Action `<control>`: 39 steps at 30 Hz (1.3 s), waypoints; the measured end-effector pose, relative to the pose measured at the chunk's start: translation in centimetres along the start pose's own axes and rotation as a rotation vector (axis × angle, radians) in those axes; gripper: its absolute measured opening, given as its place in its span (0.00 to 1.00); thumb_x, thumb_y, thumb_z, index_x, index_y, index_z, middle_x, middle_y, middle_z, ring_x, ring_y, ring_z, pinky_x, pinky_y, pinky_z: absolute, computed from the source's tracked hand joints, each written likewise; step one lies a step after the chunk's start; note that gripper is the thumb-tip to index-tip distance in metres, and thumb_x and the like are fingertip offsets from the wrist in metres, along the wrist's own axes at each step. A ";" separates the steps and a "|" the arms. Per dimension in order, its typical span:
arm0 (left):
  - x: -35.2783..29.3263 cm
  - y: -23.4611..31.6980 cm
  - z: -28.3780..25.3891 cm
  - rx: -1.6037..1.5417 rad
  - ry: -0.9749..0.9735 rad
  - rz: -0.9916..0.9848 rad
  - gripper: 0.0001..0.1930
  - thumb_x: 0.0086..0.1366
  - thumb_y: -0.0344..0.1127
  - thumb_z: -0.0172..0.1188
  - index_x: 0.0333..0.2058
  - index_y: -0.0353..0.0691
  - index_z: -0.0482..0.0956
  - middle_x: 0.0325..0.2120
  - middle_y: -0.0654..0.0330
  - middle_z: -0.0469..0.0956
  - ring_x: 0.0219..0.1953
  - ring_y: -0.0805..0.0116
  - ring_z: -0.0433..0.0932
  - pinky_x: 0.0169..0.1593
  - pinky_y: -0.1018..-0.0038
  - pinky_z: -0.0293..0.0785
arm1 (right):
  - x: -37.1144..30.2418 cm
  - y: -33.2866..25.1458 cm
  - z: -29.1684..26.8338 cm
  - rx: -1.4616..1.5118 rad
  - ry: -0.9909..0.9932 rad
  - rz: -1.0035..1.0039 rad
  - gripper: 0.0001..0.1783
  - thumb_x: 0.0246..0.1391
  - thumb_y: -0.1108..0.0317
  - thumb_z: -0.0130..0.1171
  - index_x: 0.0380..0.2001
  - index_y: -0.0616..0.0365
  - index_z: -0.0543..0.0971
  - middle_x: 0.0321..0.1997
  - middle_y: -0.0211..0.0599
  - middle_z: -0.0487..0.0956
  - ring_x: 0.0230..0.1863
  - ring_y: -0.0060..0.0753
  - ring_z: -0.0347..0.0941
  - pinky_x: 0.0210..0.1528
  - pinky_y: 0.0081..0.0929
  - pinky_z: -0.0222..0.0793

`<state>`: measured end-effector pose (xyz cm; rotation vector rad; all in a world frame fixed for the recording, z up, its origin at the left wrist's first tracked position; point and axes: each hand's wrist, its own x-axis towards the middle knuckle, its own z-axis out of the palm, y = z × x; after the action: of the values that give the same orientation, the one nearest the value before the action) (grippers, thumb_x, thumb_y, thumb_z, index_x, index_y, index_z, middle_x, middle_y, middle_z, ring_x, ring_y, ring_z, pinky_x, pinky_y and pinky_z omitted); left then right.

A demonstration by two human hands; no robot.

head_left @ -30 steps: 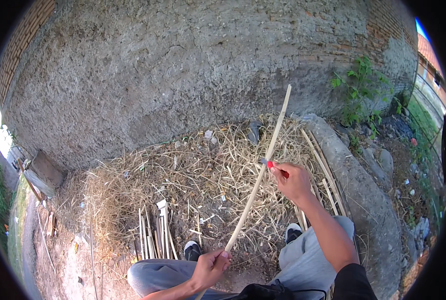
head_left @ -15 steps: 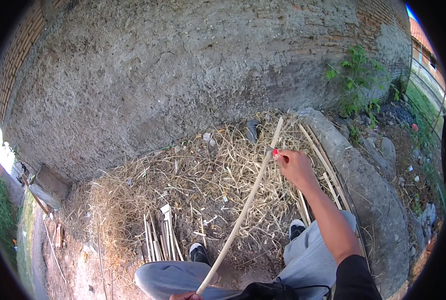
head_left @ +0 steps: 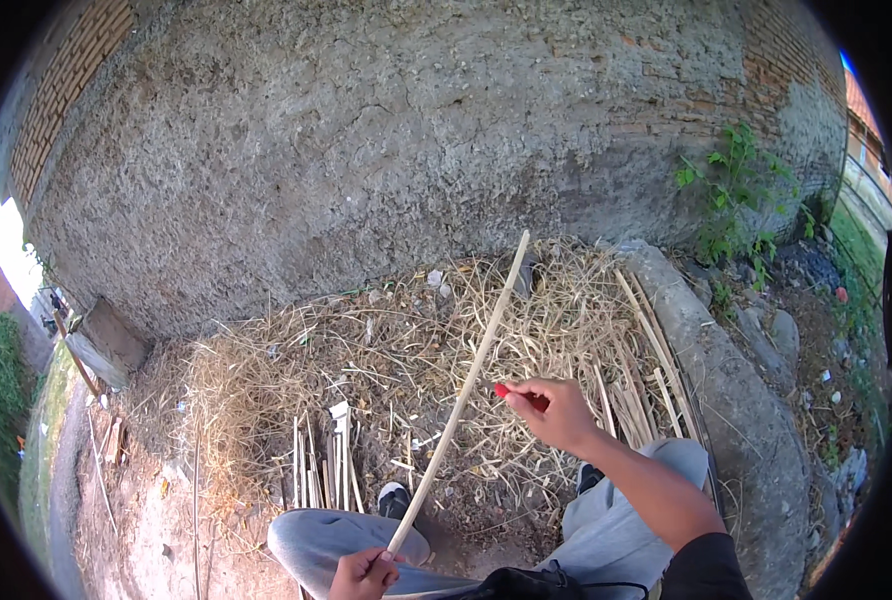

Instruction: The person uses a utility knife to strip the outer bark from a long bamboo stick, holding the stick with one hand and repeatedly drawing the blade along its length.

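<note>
A long pale strip, apparently split bamboo (head_left: pixel 456 400), slants up and away from my lap toward the wall. My left hand (head_left: pixel 363 575) is closed around its near end, above my left thigh. In my right hand (head_left: pixel 556 412) is a small red-handled knife (head_left: pixel 503 390), pinched between thumb and fingers. Its short dark blade points left toward the strip's middle, with a small gap seemingly between them. Thin shavings (head_left: pixel 526 345) lie thick on the ground beneath.
Cut strips (head_left: pixel 311 470) lie by my left shoe (head_left: pixel 396 497); longer ones (head_left: pixel 651 325) rest at the right along a concrete ledge (head_left: pixel 726 390). A rough plastered wall (head_left: pixel 366 150) rises ahead. A green plant (head_left: pixel 731 195) grows at its foot, far right.
My right hand with the knife has come back toward me, from near the strip's far end to beside its middle. My left hand has risen farther into view, still gripping the strip.
</note>
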<state>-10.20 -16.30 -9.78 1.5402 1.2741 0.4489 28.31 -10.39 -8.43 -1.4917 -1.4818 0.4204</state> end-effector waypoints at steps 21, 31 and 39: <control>12.9 7.7 5.9 -0.329 -0.197 0.050 0.15 0.77 0.37 0.44 0.40 0.31 0.75 0.19 0.68 0.66 0.15 0.84 0.56 0.18 0.83 0.53 | -2.8 -1.6 4.8 -0.262 0.055 -0.346 0.09 0.56 0.60 0.64 0.35 0.51 0.85 0.25 0.27 0.80 0.17 0.32 0.76 0.17 0.30 0.71; 10.5 5.3 3.7 -0.496 -0.277 -0.162 0.15 0.77 0.38 0.45 0.40 0.32 0.74 0.19 0.69 0.65 0.15 0.85 0.55 0.17 0.82 0.50 | -5.5 -1.8 7.9 -0.210 0.046 -0.311 0.07 0.55 0.60 0.65 0.35 0.48 0.85 0.23 0.25 0.78 0.15 0.31 0.74 0.14 0.30 0.68; 9.9 4.1 3.2 -0.509 -0.333 -0.220 0.14 0.77 0.37 0.45 0.41 0.31 0.73 0.19 0.68 0.65 0.15 0.85 0.56 0.17 0.82 0.51 | -4.0 0.9 6.7 -0.315 0.062 -0.224 0.08 0.54 0.62 0.66 0.34 0.54 0.85 0.23 0.30 0.80 0.18 0.32 0.76 0.18 0.29 0.71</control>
<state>-2.03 -8.63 -10.52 0.9841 0.9607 0.3250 22.68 -11.33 -13.86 -1.5397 -1.6995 0.0050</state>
